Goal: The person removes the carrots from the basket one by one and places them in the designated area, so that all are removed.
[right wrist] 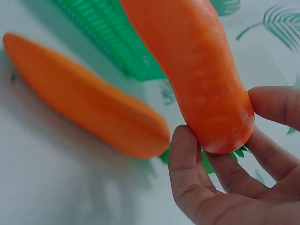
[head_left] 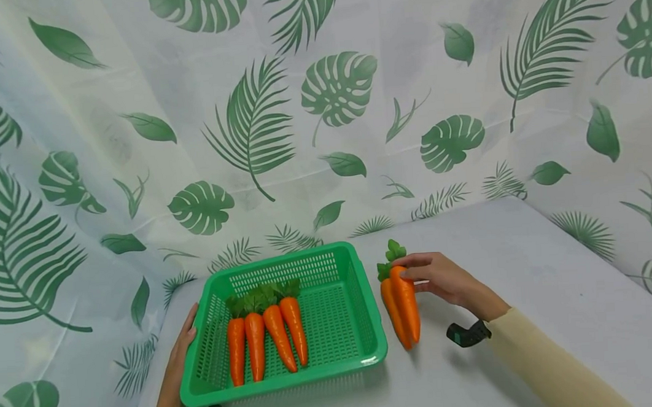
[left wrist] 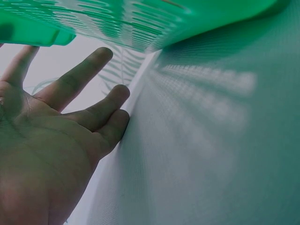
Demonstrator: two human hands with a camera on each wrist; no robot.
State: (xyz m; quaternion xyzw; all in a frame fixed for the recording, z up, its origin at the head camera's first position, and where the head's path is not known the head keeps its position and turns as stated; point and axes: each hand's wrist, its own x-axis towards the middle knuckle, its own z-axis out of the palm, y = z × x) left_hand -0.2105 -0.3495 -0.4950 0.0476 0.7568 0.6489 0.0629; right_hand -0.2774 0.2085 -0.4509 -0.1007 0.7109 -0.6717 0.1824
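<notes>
Held carrot [right wrist: 201, 84]: pinched at its thick, leafy end between your right hand's [head_left: 438, 277] thumb and fingers. Probably light, stiff, smooth enough to slip; that broad shoulder suits the hold. Second carrot [right wrist: 89, 103]: on the counter [head_left: 527, 248], just beside those fingers. Green basket [head_left: 288, 382], four carrots [head_left: 255, 345] inside: to their left. Your left hand [head_left: 177, 351]: fingers loosely extended, beside the basket's outer left wall.

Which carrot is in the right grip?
The rightmost carrot in the head view: the right grip pinches its thick end. Its neighbour lies on the table; the other four lie in the basket.
</notes>
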